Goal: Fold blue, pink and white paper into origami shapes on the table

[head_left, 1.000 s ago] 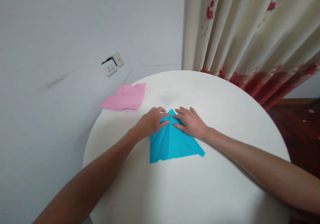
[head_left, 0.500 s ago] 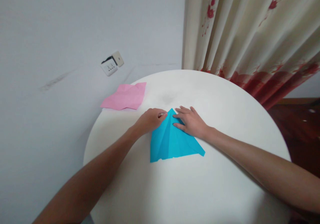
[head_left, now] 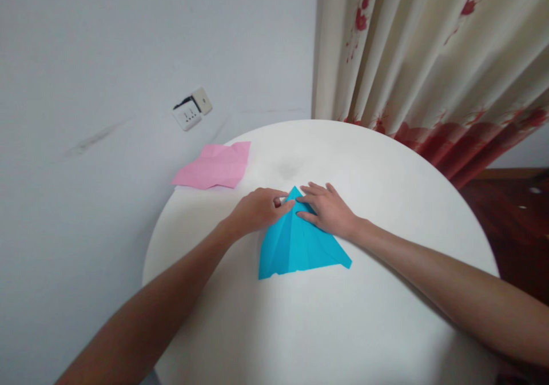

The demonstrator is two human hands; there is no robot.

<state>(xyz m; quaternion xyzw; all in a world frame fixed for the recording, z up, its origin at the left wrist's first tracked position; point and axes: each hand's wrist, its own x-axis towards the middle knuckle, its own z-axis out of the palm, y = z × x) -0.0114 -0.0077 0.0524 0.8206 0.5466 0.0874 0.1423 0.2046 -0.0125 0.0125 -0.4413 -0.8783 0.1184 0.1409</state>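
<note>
A blue sheet of paper (head_left: 300, 247), folded to a point at its far end, lies on the white round table (head_left: 317, 328). Creases fan down from its tip, and its near edge is slightly ragged. My left hand (head_left: 259, 210) is closed on the paper's upper left edge, thumb on top and fingers curled beside it. What its fingertips do under the edge is hidden. My right hand (head_left: 328, 209) rests flat with fingers spread over the upper right side of the sheet, close to the tip.
A creased pink sheet of paper (head_left: 218, 166) lies at the table's far left edge, near the wall. A wall socket (head_left: 187, 115) sits above it. Behind the table on the right hangs a cream and red curtain (head_left: 398, 76).
My left thumb has slid right and slightly down over the paper, and the left edge has shifted slightly inward. My right hand stays where it was.
</note>
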